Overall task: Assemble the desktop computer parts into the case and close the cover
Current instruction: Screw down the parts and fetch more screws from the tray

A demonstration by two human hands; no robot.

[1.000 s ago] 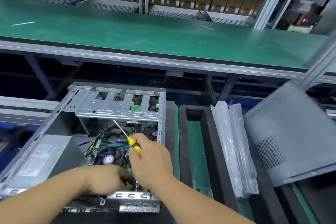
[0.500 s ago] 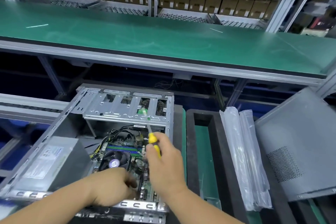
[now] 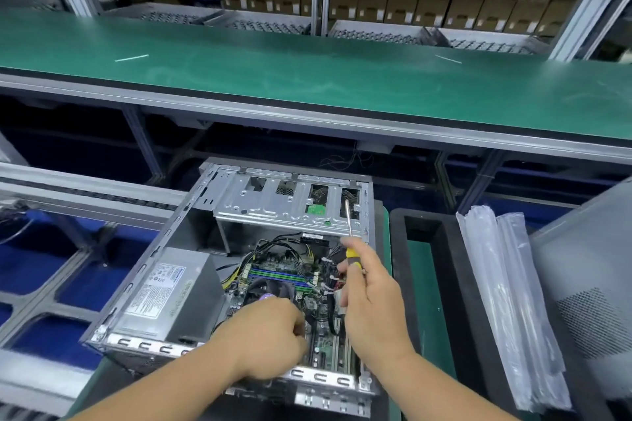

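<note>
both forearms reach forward into the open computer case (image 3: pixel 164 284), which lies on its side on the worktop (image 3: pixel 427 284). the left hand (image 3: pixel 270 335) is curled low over the motherboard (image 3: pixel 290 280); whether it grips anything i cannot tell. the right hand (image 3: pixel 369 294) is closed around one yellow-handled screwdriver (image 3: pixel 349 232), its shaft pointing up and away toward the drive cage (image 3: pixel 273 205). one grey side cover (image 3: pixel 588 284) leans at the far right.

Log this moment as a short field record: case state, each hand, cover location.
case: open computer case, motherboard and power supply inside
left hand: left hand reaching into the case, fist closed; what it holds is hidden
right hand: right hand holds a yellow-handled screwdriver, shaft pointing up
cover: grey side panel off, right of the case
</note>
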